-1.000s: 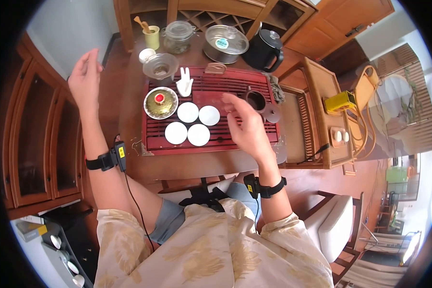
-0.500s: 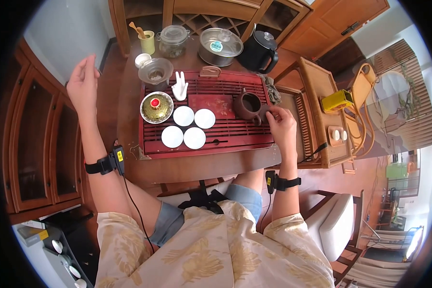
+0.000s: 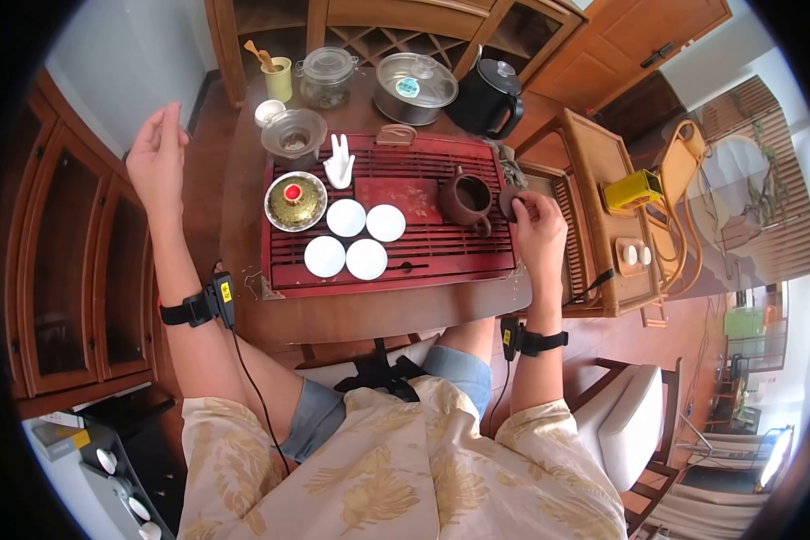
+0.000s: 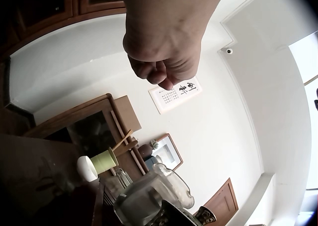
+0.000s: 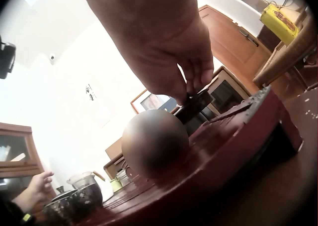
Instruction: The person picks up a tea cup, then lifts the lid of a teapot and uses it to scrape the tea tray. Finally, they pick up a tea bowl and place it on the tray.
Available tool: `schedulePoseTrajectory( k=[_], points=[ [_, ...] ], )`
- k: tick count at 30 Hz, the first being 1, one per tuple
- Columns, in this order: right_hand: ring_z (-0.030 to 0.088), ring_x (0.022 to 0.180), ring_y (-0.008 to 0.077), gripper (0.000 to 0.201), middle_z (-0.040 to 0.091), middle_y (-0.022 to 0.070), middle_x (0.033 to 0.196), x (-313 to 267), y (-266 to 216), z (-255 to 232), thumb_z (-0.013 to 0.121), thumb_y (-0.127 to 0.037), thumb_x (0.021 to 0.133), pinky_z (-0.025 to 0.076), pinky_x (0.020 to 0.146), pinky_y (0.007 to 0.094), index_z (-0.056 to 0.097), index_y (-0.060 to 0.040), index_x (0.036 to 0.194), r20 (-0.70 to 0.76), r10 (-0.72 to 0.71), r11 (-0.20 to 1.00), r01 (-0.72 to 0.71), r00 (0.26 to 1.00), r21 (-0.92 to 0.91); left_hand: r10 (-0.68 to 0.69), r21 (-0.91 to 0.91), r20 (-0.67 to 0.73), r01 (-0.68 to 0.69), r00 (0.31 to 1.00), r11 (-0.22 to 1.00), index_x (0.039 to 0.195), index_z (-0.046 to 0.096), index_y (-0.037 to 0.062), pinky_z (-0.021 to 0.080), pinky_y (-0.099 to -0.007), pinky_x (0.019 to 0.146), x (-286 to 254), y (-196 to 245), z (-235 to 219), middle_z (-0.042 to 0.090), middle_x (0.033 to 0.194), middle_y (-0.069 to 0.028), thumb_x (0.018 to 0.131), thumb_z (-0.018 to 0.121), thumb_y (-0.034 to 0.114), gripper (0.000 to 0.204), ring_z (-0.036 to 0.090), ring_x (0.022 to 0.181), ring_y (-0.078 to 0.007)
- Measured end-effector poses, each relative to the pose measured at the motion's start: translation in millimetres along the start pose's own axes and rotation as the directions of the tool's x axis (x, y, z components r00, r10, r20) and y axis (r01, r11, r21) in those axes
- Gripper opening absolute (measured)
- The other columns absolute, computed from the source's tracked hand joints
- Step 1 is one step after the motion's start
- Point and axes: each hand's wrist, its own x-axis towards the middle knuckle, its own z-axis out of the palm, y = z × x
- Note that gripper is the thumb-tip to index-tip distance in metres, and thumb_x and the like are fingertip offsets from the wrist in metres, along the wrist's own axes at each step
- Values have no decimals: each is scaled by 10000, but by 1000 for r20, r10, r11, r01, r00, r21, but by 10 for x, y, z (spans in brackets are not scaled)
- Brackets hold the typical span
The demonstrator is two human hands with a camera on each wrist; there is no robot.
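Observation:
At the right end of the red tea tray (image 3: 459,267), my right hand (image 3: 544,241) pinches a dark brown teapot lid (image 3: 508,203) between thumb and fingertips. The right wrist view shows the lid (image 5: 195,107) tilted on its side under the fingertips, close over the tray. Just left of it stands the brown clay teapot (image 3: 459,211), its top uncovered and its handle toward me. My left hand (image 3: 157,169) is raised in the air left of the table, fingers loosely bent and holding nothing; in the left wrist view this hand (image 4: 161,44) has the wall behind it.
Several white cups (image 3: 346,218) stand on the tray beside a gold-lidded bowl (image 3: 295,205) and a white hand figurine (image 3: 338,166). Behind are a glass pitcher (image 3: 279,135), a glass jar (image 3: 326,79), a steel pot (image 3: 405,106) and a black kettle (image 3: 486,99). A wooden cart (image 3: 603,162) adjoins the table's right side.
My right hand has moved right from above the tray, past the teapot, to the lid, and has tipped it up between its fingers. The left hand stays raised in nearly the same place.

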Motion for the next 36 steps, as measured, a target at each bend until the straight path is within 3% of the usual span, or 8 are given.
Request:
schedulePoseTrajectory(
  k=[10, 14, 36],
  points=[
    [717, 853, 317, 152, 738, 167, 974, 207, -532, 67, 782, -64, 955, 584, 804, 410, 768, 7, 1088, 73, -96, 985, 84, 993, 151, 4, -11, 7, -4, 1000, 1000, 1200, 797, 20, 253, -197, 538, -6, 22, 18, 596, 767, 64, 1068, 776, 225, 244, 411, 617, 14],
    [718, 872, 312, 152, 736, 157, 976, 213, -560, 160, 780, -58, 950, 584, 799, 408, 770, 0, 1090, 104, -155, 980, 140, 982, 138, 5, -19, -2, -5, 1000, 1000, 1204, 797, 18, 261, -196, 542, -1, 12, 7, 600, 771, 62, 1072, 771, 221, 244, 419, 623, 11],
    [717, 895, 337, 138, 738, 166, 982, 162, -544, 203, 787, -50, 942, 581, 822, 427, 776, 3, 1069, 131, -157, 983, 142, 979, 113, 21, -12, 10, -20, 1000, 1000, 1220, 797, 9, 264, -197, 544, 2, -2, 2, 598, 767, 67, 1084, 758, 226, 259, 428, 628, 8]
  ],
)
